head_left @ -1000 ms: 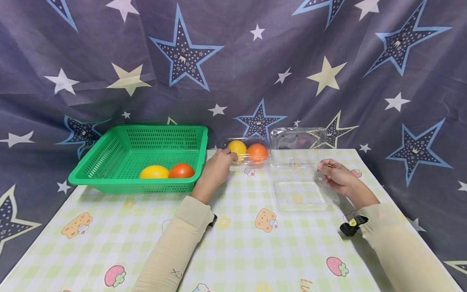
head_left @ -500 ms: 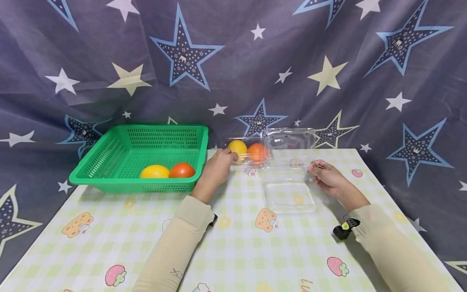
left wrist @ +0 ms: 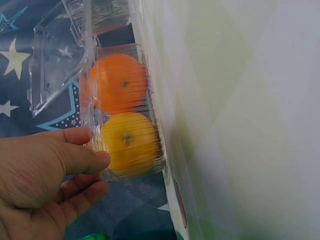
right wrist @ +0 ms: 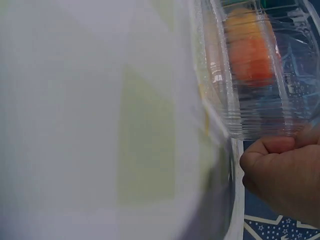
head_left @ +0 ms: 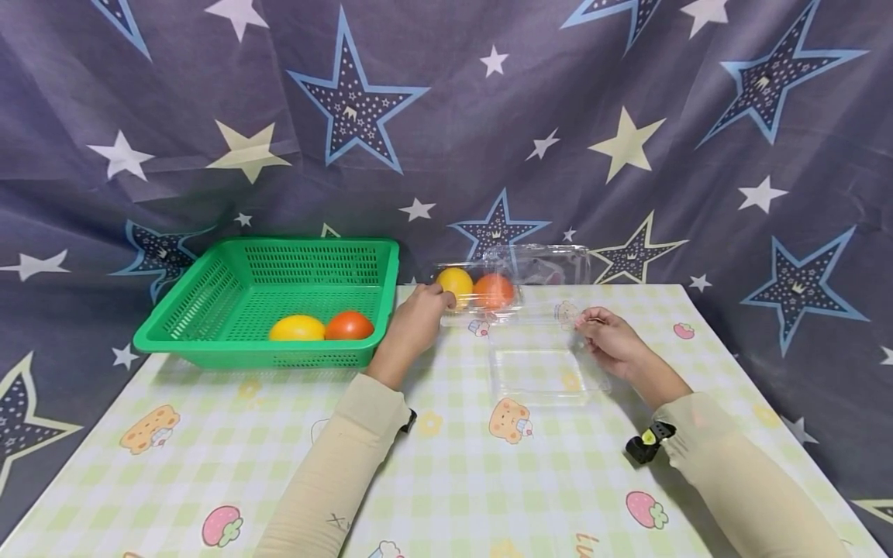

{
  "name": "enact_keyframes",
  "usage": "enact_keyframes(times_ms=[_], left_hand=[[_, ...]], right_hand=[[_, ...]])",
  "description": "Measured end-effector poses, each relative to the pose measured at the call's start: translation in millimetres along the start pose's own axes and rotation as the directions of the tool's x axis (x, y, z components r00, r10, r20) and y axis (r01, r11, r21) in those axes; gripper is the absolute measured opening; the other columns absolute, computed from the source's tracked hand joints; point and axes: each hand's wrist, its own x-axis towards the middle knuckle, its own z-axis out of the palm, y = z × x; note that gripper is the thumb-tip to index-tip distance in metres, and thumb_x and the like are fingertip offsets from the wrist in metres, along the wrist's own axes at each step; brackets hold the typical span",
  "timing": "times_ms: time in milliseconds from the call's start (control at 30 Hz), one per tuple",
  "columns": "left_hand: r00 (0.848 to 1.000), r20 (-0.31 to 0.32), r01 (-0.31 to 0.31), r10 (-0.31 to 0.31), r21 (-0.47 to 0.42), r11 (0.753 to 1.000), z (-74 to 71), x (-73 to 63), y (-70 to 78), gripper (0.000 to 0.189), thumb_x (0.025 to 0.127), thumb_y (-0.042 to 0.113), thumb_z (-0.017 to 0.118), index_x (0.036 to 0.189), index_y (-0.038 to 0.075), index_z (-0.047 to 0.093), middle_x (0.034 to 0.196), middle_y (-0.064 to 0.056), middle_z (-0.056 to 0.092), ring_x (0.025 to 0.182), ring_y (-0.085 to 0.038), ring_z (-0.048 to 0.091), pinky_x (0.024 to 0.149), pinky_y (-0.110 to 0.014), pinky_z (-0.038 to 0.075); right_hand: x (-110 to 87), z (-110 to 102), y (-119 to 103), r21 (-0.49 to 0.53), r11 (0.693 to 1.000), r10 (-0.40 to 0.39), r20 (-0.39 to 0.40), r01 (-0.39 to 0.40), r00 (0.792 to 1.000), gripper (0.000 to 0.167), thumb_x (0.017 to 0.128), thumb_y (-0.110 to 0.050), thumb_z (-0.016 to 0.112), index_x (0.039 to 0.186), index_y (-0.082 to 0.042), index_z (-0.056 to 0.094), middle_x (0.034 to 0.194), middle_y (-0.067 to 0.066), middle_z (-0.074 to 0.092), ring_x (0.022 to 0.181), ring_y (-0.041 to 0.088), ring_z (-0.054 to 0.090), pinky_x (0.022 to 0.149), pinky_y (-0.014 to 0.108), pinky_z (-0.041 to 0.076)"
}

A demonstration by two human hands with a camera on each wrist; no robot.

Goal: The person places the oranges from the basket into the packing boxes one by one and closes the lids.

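My left hand [head_left: 417, 322] pinches the left rim of a clear plastic box [left wrist: 142, 100] between thumb and forefinger. That box holds a yellow citrus-like fruit [left wrist: 129, 145] and an orange [left wrist: 120, 82], side by side. In the head view, my right hand [head_left: 617, 345] pinches the right edge of a second clear clamshell box [head_left: 537, 395]. The second box is hinged open: its lid [head_left: 575, 267] stands up at the back and its base lies toward me. No fruit is seen in its base. Its left side overlaps the filled box in the head view.
A green plastic basket [head_left: 261, 356] stands at the left, with a yellow fruit [head_left: 296, 328] and a red-orange round fruit [head_left: 349, 326] inside near its front wall. A checked cloth [head_left: 446, 480] covers the table. A star-patterned curtain [head_left: 446, 116] hangs behind the table's back edge.
My right hand has slid the open clamshell box leftward, from beside the filled box until it overlaps it in view. My left hand and the filled box have stayed in place.
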Motion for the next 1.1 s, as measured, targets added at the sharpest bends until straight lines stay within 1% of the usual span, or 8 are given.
enact_keyframes(times_ms=[67, 167, 233, 467, 600, 733, 900, 1100], left_hand=[[1.0, 0.005, 0.002, -0.002, 0.002, 1.0, -0.3, -0.1, 0.3, 0.04, 0.087, -0.018, 0.064, 0.113, 0.01, 0.077, 0.111, -0.01, 0.069, 0.097, -0.03, 0.062, 0.091, -0.039, 0.054], [1.0, 0.01, 0.004, -0.004, 0.0, 1.0, -0.7, -0.2, 0.6, 0.039, 0.087, -0.017, 0.064, 0.113, 0.009, 0.076, 0.11, -0.01, 0.069, 0.097, -0.03, 0.062, 0.091, -0.038, 0.054], [1.0, 0.009, 0.001, -0.001, -0.003, 1.0, -0.6, -0.2, 0.2, 0.039, 0.087, -0.017, 0.065, 0.113, 0.009, 0.076, 0.11, -0.01, 0.069, 0.097, -0.03, 0.062, 0.09, -0.038, 0.055], [1.0, -0.007, -0.01, 0.01, -0.014, 1.0, -0.2, -0.1, -0.8, 0.038, 0.086, -0.019, 0.064, 0.111, 0.007, 0.076, 0.109, -0.011, 0.069, 0.098, -0.031, 0.064, 0.09, -0.038, 0.055], [1.0, -0.004, -0.005, 0.005, -0.018, 1.0, -0.4, -0.1, -0.8, 0.037, 0.087, -0.018, 0.064, 0.112, 0.007, 0.076, 0.109, -0.011, 0.069, 0.099, -0.031, 0.064, 0.092, -0.039, 0.055], [1.0, 0.003, 0.001, -0.001, -0.022, 1.0, -1.0, -0.1, -0.4, 0.037, 0.088, -0.017, 0.063, 0.112, 0.006, 0.076, 0.11, -0.011, 0.069, 0.099, -0.03, 0.063, 0.092, -0.039, 0.055], [1.0, 0.004, 0.004, -0.004, -0.029, 1.0, -2.0, -1.0, -0.9, 0.037, 0.086, -0.018, 0.065, 0.113, 0.006, 0.076, 0.11, -0.012, 0.068, 0.099, -0.031, 0.063, 0.092, -0.038, 0.055], [1.0, -0.007, 0.002, -0.002, -0.041, 0.999, -2.2, -1.0, -0.4, 0.036, 0.086, -0.017, 0.065, 0.112, 0.005, 0.076, 0.109, -0.013, 0.069, 0.098, -0.031, 0.064, 0.092, -0.039, 0.055]], right_hand=[[0.6, 4, -1, -0.012, 0.999, 0.03, -0.025, -0.03, 0.999, 0.011, 0.102, 0.003, 0.051, 0.101, -0.008, 0.048, 0.09, -0.004, 0.052, 0.068, 0.006, 0.043, 0.059, 0.017, 0.039], [1.7, 9, -1, -0.002, 0.998, 0.055, -0.056, -0.055, 0.997, 0.011, 0.102, 0.005, 0.05, 0.101, -0.006, 0.048, 0.089, -0.003, 0.053, 0.066, 0.006, 0.043, 0.058, 0.018, 0.039], [2.1, 13, -1, 0.002, 0.998, 0.061, -0.061, -0.061, 0.996, 0.012, 0.102, 0.006, 0.05, 0.101, -0.006, 0.048, 0.09, -0.003, 0.053, 0.066, 0.006, 0.043, 0.057, 0.018, 0.039], [4.8, 21, 2, 0.006, 0.999, 0.051, -0.074, -0.051, 0.996, 0.012, 0.101, 0.006, 0.05, 0.102, -0.006, 0.047, 0.088, -0.003, 0.053, 0.065, 0.005, 0.043, 0.057, 0.018, 0.039], [6.3, 25, 5, 0.01, 0.999, 0.038, -0.075, -0.037, 0.996, 0.013, 0.1, 0.007, 0.051, 0.102, -0.006, 0.047, 0.085, -0.004, 0.055, 0.065, 0.005, 0.043, 0.057, 0.017, 0.039], [7.1, 28, 6, 0.022, 0.999, 0.03, -0.08, -0.028, 0.996, 0.014, 0.101, 0.007, 0.051, 0.101, -0.007, 0.047, 0.085, -0.005, 0.055, 0.066, 0.005, 0.044, 0.057, 0.017, 0.039], [8.2, 33, 6, 0.02, 0.999, 0.033, -0.077, -0.031, 0.996, 0.011, 0.102, 0.003, 0.053, 0.102, -0.007, 0.047, 0.086, -0.005, 0.055, 0.066, 0.005, 0.043, 0.057, 0.017, 0.039], [9.6, 41, 7, 0.009, 0.999, 0.041, -0.094, -0.04, 0.995, 0.012, 0.102, 0.003, 0.054, 0.101, -0.007, 0.047, 0.086, -0.005, 0.055, 0.065, 0.004, 0.043, 0.055, 0.017, 0.038]])
